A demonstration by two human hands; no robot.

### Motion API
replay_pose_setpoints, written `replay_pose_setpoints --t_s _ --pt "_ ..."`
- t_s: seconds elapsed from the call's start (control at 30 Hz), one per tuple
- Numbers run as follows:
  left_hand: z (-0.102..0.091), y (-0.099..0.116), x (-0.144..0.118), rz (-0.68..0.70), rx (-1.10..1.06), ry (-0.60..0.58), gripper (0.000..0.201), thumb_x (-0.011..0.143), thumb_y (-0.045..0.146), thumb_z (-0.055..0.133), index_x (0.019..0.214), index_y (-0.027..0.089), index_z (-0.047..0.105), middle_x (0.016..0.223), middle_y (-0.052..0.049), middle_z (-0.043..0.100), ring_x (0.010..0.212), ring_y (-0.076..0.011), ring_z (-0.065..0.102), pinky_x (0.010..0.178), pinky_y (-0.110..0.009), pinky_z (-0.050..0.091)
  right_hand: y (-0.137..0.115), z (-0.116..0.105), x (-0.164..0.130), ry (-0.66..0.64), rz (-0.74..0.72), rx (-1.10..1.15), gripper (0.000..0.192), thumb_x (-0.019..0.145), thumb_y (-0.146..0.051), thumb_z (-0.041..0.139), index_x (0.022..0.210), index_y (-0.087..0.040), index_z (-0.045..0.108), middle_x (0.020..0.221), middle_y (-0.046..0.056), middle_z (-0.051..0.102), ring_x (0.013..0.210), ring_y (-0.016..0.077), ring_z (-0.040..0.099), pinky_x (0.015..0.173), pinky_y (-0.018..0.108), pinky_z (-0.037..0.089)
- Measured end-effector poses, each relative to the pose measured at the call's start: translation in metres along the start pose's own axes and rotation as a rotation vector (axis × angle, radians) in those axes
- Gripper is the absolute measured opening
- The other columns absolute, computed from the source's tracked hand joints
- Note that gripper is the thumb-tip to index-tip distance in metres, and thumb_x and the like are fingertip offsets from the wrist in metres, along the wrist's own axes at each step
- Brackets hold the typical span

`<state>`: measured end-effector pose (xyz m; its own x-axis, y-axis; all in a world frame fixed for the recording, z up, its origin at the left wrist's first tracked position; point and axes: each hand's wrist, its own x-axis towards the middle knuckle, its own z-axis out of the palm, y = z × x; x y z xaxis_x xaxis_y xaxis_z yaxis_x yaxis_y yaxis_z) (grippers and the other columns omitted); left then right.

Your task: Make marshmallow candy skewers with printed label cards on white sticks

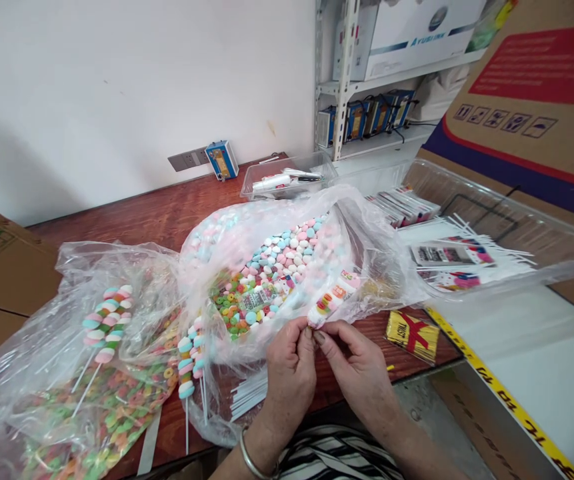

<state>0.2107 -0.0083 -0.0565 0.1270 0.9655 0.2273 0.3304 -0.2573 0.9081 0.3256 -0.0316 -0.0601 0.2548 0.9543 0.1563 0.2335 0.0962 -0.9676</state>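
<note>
A candy skewer in a printed wrapper points up and away from me over the front of the big bag. My left hand pinches the lower end of the wrapper between thumb and fingertips. Against the same end, my right hand presses its thumb and fingers; the tips of both hands meet there. Whatever lies between the fingertips is too small to make out. To the right is a yellow pack of twist ties. Behind the hands, an open clear bag holds pastel candies and ring-shaped gummies.
Left, a clear bag of gummy rings bears candy skewers; more skewers lean nearby. White sticks lie in front. Plastic trays hold sticks and printed wrappers. Cardboard boxes flank the wooden table.
</note>
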Motion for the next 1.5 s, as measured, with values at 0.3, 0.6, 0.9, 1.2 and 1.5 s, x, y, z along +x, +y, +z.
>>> replay_pose_setpoints --t_s 0.3,0.6,0.9,1.2,1.5 --pt "-0.015 -0.008 0.013 0.018 -0.363 -0.196 0.019 0.089 0.03 0.058 0.082 0.022 0.074 0.107 -0.007 0.066 0.101 -0.0211 0.06 0.09 -0.034 0.047 -0.015 -0.008 0.0 -0.267 0.263 0.475 0.019 0.081 -0.038 0.067 0.077 -0.02 0.064 0.069 -0.001 0.062 0.061 0.0139 0.054 0.055 0.023 0.046" --pt "-0.08 0.043 0.002 0.101 -0.23 -0.321 0.021 0.09 0.033 0.056 0.094 0.029 0.077 0.085 -0.006 0.071 0.08 -0.0214 0.063 0.078 -0.036 0.049 -0.041 -0.032 0.007 0.088 -0.203 0.044 0.005 0.085 -0.021 0.062 0.085 -0.024 0.065 0.078 0.003 0.065 0.071 0.0185 0.059 0.065 0.029 0.048" --pt "-0.066 0.028 0.004 -0.001 -0.518 -0.339 0.097 0.084 0.069 -0.006 0.095 0.023 0.079 0.131 -0.016 0.061 0.134 -0.0345 0.043 0.106 -0.06 0.034 -0.044 -0.02 0.004 -0.335 -0.576 -0.33 0.013 0.086 -0.015 0.056 0.08 -0.024 0.064 0.07 0.003 0.064 0.065 0.0177 0.059 0.059 0.028 0.044" --pt "-0.072 0.025 -0.001 0.172 -0.007 -0.229 0.089 0.083 0.069 -0.004 0.114 0.031 0.07 0.159 -0.005 0.026 0.149 -0.0323 0.005 0.114 -0.066 0.008 -0.034 -0.006 0.0 -0.504 -0.079 0.094 0.014 0.086 -0.025 0.06 0.073 -0.022 0.063 0.069 0.0 0.06 0.063 0.0161 0.055 0.057 0.025 0.045" --pt "-0.087 0.038 -0.01 0.322 -0.006 -0.366 0.043 0.09 0.022 0.054 0.132 0.018 0.059 0.155 -0.009 0.035 0.139 -0.0276 0.039 0.113 -0.04 0.035 -0.021 0.026 0.005 -0.54 0.488 0.625 0.03 0.072 -0.05 0.074 0.083 -0.024 0.068 0.074 0.008 0.065 0.061 0.0229 0.063 0.053 0.034 0.051"
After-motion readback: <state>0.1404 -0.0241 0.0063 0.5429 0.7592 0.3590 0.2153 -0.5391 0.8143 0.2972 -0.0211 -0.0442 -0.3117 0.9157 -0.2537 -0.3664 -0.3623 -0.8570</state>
